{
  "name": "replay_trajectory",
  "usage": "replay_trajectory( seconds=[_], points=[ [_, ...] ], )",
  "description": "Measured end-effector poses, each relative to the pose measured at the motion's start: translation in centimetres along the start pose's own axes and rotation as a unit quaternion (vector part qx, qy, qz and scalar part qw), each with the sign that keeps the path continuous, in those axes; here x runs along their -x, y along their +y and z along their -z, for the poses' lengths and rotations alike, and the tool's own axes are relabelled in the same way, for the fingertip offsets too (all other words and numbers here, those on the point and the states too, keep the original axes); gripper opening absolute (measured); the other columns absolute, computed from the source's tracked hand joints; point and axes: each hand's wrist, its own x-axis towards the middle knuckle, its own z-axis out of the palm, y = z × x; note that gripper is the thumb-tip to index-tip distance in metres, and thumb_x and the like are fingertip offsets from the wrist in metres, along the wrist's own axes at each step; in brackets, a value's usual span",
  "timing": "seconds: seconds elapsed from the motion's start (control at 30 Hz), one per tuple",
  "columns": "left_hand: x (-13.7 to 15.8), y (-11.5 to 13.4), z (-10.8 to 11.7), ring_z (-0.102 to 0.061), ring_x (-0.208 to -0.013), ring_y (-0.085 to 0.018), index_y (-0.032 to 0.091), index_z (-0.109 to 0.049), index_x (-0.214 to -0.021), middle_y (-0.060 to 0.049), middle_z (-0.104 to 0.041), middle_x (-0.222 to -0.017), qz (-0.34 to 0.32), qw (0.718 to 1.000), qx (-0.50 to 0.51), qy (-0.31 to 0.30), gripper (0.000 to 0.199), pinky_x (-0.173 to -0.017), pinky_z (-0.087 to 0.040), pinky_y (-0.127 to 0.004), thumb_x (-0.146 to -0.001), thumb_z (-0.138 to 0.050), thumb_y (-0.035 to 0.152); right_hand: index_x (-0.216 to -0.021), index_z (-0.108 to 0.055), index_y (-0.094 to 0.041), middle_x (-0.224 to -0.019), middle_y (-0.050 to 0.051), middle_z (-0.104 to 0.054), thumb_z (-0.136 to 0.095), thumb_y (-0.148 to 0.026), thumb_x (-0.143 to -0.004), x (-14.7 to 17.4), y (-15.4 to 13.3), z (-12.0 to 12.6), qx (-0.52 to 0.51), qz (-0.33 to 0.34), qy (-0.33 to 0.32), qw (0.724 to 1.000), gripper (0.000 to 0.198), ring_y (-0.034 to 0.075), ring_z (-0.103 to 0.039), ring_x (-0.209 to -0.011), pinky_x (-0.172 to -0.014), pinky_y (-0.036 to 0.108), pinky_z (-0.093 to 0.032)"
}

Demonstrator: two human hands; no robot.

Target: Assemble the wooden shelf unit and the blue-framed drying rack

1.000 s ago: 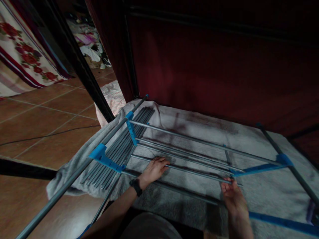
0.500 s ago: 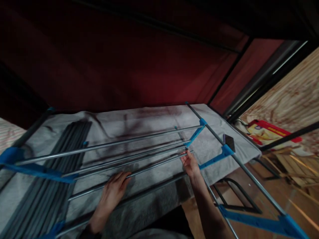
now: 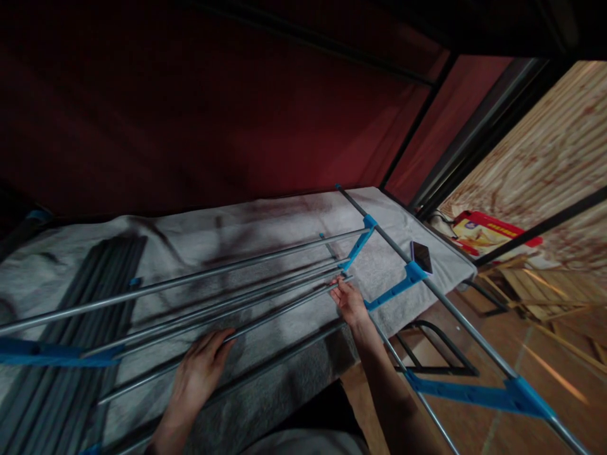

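On the grey blanket (image 3: 265,221) spread over the floor, a metal rack w/ blue plastic connectors is part-assembled. Right hand (image 3: 349,302) pinches the end of a loose metal rod (image 3: 246,328), fingers closed on it, tip just beside the blue side bracket (image 3: 356,249) near the blanket's right edge. Left hand (image 3: 199,370) lies flat, fingers open, on the same rod toward the blanket's near edge, steadying it rather than gripping.

Progress, as judged: approx 3 cross rods (image 3: 213,278) look already seated into the bracket; the held rod's end isn't socketed yet. Bundle of spare rods (image 3: 80,309) lies at the blanket's left edge, so plenty seems left. Second blue bracket (image 3: 396,287) on the long side pole (image 3: 446,303) has no rods in it. Dark phone (image 3: 421,256) sits near the right corner, apart from both hands.
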Motion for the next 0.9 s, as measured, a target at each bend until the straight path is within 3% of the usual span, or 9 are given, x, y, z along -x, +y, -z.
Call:
replay_trajectory(
  seconds=[0.3,0.5,0.9],
  points=[
    [0.42,0.25,0.14,-0.075,-0.093,-0.025,0.027,-0.070,-0.109,-0.004,-0.079,-0.103,0.002,0.999,-0.037,0.010,0.036,-0.082,-0.062,-0.040,-0.100,-0.046,0.052,-0.073,-0.062,-0.022,-0.069,-0.006,-0.071,-0.096,-0.031,-0.061,-0.10,0.19,-0.13,-0.006,-0.015,0.027,0.999,0.037,0.009,-0.062,-0.058,-0.063,0.022,-0.055],
    [0.29,0.65,0.65,-0.074,-0.092,-0.026,0.026,-0.068,-0.109,-0.004,-0.078,-0.101,-0.032,0.997,-0.059,0.027,0.035,-0.084,-0.058,-0.042,-0.102,-0.042,0.048,-0.071,-0.059,-0.023,-0.062,-0.008,-0.066,-0.097,-0.035,-0.060,0.09,0.25,-0.18,-0.007,-0.010,0.021,1.000,0.041,0.008,-0.061,-0.057,-0.064,0.022,-0.055],
    [-0.11,0.37,0.30,-0.073,-0.087,-0.021,0.023,-0.069,-0.104,-0.003,-0.076,-0.098,-0.038,0.998,-0.043,0.035,0.036,-0.078,-0.058,-0.032,-0.102,-0.044,0.049,-0.078,-0.070,-0.024,-0.086,-0.002,-0.077,-0.095,-0.033,-0.064,0.09,0.36,0.35,0.025,-0.001,-0.054,0.998,0.031,0.011,-0.070,-0.071,-0.070,0.022,-0.059]
  ],
)
